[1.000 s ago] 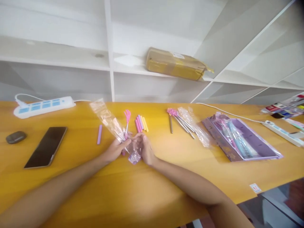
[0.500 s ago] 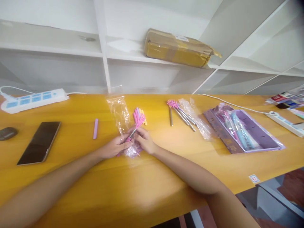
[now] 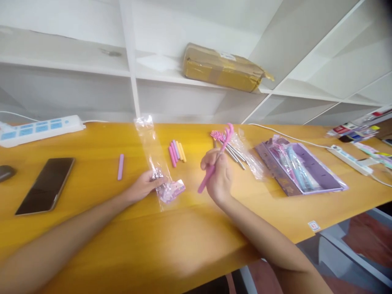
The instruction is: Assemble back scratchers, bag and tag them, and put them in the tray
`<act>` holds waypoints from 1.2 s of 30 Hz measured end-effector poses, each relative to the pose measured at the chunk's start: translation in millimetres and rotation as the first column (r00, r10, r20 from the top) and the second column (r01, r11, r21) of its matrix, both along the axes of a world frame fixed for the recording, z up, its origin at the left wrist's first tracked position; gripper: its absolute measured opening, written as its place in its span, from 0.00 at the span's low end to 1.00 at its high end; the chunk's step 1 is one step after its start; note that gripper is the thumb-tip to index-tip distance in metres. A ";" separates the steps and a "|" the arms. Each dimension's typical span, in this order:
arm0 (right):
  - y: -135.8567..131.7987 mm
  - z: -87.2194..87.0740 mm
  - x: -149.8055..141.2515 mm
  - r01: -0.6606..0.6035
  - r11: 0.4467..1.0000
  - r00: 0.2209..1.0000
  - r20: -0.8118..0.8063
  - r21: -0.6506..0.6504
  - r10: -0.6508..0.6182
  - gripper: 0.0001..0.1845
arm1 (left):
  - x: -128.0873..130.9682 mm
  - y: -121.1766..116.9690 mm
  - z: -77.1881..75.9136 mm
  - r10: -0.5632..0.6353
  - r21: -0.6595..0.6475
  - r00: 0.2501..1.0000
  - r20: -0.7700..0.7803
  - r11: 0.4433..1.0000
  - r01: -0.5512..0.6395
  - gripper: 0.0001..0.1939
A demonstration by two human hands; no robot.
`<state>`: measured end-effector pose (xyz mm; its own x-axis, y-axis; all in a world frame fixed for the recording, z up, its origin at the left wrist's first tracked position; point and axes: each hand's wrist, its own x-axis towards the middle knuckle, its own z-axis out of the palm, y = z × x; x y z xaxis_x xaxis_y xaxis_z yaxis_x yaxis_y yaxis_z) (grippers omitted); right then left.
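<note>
Gripping the scratcher (image 3: 226,143) above the tabletop (image 3: 137,245), your right hand (image 3: 221,179) has its handle (image 3: 206,178), probably the best hold; it looks light, stiff. Your left hand (image 3: 147,185) pinches the bag (image 3: 151,149), likely slippery.

A wooden table (image 3: 137,253) bears a phone (image 3: 45,185), a power strip (image 3: 43,131), colored tubes (image 3: 175,151), metal rods (image 3: 236,157) and a purple box (image 3: 323,168)

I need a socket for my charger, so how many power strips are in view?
2: one white power strip at the far left, beyond the phone, and a second power strip on the right, just past the purple box. Others may be hidden or out of view.
</note>
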<state>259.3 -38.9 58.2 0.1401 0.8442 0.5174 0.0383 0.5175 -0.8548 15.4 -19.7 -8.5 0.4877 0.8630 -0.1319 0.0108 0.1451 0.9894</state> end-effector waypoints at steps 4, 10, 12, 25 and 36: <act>-27.6 -19.4 19.9 -0.209 0.971 0.723 0.687 0.118 0.072 0.22 | -0.1 3.8 -8.3 0.147 0.053 0.988 0.047 0.987 -0.150 0.18; -36.0 -59.6 18.3 -0.239 0.958 0.378 0.924 0.160 -0.061 0.16 | 1.9 6.9 -13.1 0.294 -0.033 0.937 0.190 0.955 -0.293 0.18; -35.6 -63.4 17.4 -0.224 0.964 0.365 0.930 0.140 -0.051 0.17 | 3.5 7.3 -12.1 0.317 -0.077 0.915 0.251 0.949 -0.307 0.18; -36.4 -66.8 23.5 -0.146 0.989 0.351 0.934 -0.023 0.074 0.17 | 7.5 4.8 4.6 0.270 -0.155 0.895 0.355 0.961 -0.229 0.17; -37.3 -66.5 22.1 -0.149 0.988 0.397 0.913 -0.031 0.088 0.17 | 2.5 2.9 0.1 0.058 0.043 0.994 0.090 0.997 -0.062 0.13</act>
